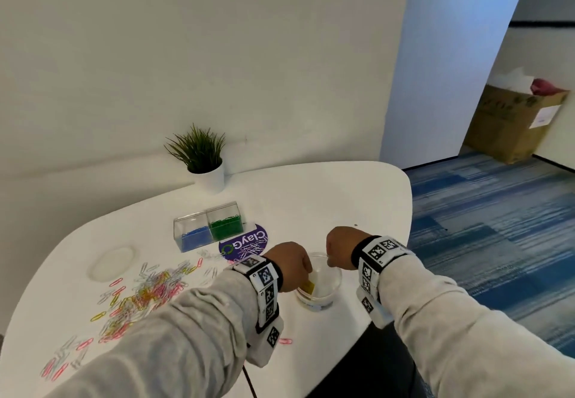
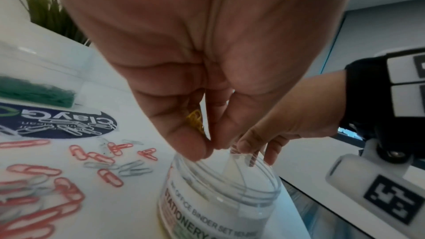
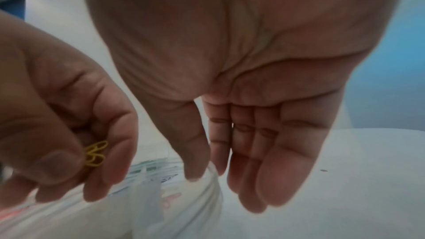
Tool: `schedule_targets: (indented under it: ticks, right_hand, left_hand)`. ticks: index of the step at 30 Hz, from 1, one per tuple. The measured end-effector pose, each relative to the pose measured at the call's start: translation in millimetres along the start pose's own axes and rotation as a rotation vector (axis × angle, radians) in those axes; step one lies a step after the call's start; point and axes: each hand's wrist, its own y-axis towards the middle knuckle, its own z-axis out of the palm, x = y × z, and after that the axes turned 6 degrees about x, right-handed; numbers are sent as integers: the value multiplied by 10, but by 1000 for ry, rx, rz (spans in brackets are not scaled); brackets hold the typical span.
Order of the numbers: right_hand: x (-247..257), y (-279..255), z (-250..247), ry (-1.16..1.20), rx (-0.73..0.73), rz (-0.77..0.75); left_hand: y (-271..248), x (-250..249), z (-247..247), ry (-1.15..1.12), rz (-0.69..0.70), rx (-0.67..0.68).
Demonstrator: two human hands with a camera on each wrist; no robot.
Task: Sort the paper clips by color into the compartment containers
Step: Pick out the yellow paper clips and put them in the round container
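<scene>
At about 8 o'clock on the table [image 1: 326, 186] a big loose pile of paper clips [image 1: 146, 295], pink, yellow and silver, is not sorted yet, so I judge most of the work is left. Toward 11 o'clock stands a clear box with blue clips [image 1: 193, 237] and, touching it, one with green clips [image 1: 226, 226]; these two colors look done. A few silver clips lie on the purple sticker [image 1: 244, 245] just beside. Near 5 o'clock the left hand [image 1: 287, 265] pinches a small bunch of yellow clips [image 2: 195, 121] right over the open round jar [image 1: 320, 285], ready to drop them. The right hand [image 1: 340, 246] holds nothing; its fingers [image 3: 271, 179] are nearly straight and touch the far rim of the jar, probably to steady it.
</scene>
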Motion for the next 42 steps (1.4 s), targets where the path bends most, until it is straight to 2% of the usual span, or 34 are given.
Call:
schedule_targets:
  ticks: [5,8,11,13,16,19,23,26,29,33,38,42]
  right_hand:
    - [12,54,18,10,22,31]
    - [9,54,28,32,38,42]
    - [-18,27,33,38,71,47]
    - [-55,-15,22,35,77,51]
    - [-117,-50,-31,-18,-19,53]
    - [34,-79,-68,44,-130,-7]
    - [721,-105,-7,-8,-297,-237]
    - [1399,-17,147,46,-290,-445]
    - [1948,282,341,25,-181,-516]
    - [2405,707,415,-45,-125,-482]
    - [2681,1043,461,-41,-151,-401]
    - [2731,1159,562,-27,-125,-367]
  left_hand:
    - [-31,-77,-84,41,9,2]
    - [-154,-51,-141,-44,60,6]
    - [-360,232,-143,-308,92,-34]
    - [-556,578,-122,-330,76,-73]
    - [-979,1322,-111,-16,-43,-95]
    - [-1545,2146,-203,268,-208,-9]
    - [-2267,2987,-586,536,-430,104]
    - [-2507,3355,-803,584,-525,70]
    - [-2384,3579,-695,553,-518,-5]
    - [-1975,3671,-294,398,-443,-104]
    - [-1542,3636,-51,176,-446,-251]
    - [-1339,3660,-10,145,-470,-307]
